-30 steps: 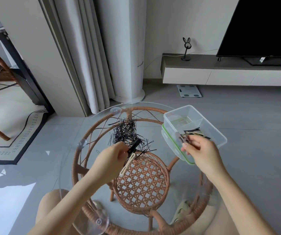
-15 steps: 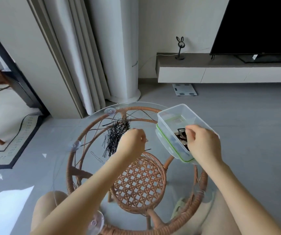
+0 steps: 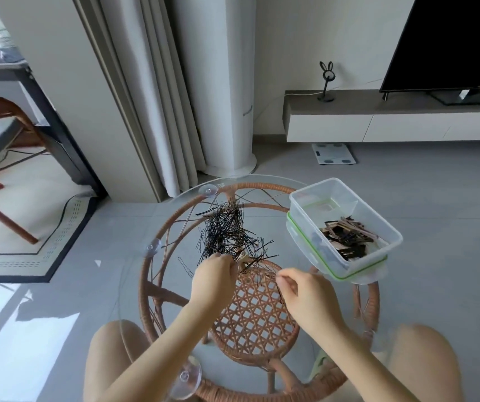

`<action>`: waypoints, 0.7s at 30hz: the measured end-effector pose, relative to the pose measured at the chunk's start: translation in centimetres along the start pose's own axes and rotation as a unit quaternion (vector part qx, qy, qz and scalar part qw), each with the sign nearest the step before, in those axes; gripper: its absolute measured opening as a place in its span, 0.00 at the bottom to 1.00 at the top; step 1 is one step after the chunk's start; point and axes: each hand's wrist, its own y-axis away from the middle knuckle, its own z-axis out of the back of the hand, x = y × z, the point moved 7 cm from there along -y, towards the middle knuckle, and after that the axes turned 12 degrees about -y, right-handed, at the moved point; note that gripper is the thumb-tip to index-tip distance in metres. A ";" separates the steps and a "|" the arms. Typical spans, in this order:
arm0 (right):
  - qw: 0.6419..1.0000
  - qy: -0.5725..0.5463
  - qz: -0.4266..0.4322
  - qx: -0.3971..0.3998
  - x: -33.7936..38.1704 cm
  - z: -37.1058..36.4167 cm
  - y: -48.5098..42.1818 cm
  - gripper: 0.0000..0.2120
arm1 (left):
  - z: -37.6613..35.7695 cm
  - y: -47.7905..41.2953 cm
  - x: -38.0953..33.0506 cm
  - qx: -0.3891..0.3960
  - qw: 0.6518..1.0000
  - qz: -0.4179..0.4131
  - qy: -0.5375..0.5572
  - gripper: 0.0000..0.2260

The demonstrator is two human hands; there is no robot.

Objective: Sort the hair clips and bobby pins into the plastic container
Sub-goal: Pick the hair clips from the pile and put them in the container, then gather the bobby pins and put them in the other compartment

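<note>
A heap of black bobby pins (image 3: 227, 233) lies on the round glass tabletop (image 3: 134, 280) over a rattan frame. At its near edge my left hand (image 3: 214, 275) pinches a beige hair clip (image 3: 241, 258) among the pins. My right hand (image 3: 305, 297) hovers to the right of it, fingers curled and pinching a thin dark bobby pin (image 3: 280, 291). The clear plastic container (image 3: 314, 198) stands on its green-rimmed lid at the right of the table. It holds a pile of brown and black hair clips (image 3: 346, 237).
My bare knees (image 3: 111, 352) are under the table's near edge. A white TV bench (image 3: 378, 126) with a rabbit-eared stand (image 3: 327, 82) and a television is at the back right. A bathroom scale (image 3: 333, 153) lies on the grey floor, curtains and a white column behind.
My right hand left the container and came down to the left, over the table's middle. My left hand shifted to the pile's near edge and took hold of a clip.
</note>
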 end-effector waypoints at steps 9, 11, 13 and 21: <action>0.965 -0.249 -0.081 -0.028 2.1 1.2 -1.6 0.11 | 5.4 2.8 -4.9 -0.045 0.973 -0.140 0.179 0.05; 0.960 -0.258 -0.082 -0.069 1.5 3.5 -1.9 0.08 | 5.1 2.5 -4.1 -0.057 0.975 -0.125 0.174 0.05; 0.953 -0.227 -0.054 -0.193 0.4 8.0 -2.4 0.06 | 4.2 1.9 -2.5 -0.065 0.984 -0.088 0.144 0.05; 0.966 0.210 0.069 -0.136 1.1 9.2 -5.8 0.03 | 0.2 1.6 3.5 -0.031 0.997 0.075 0.010 0.17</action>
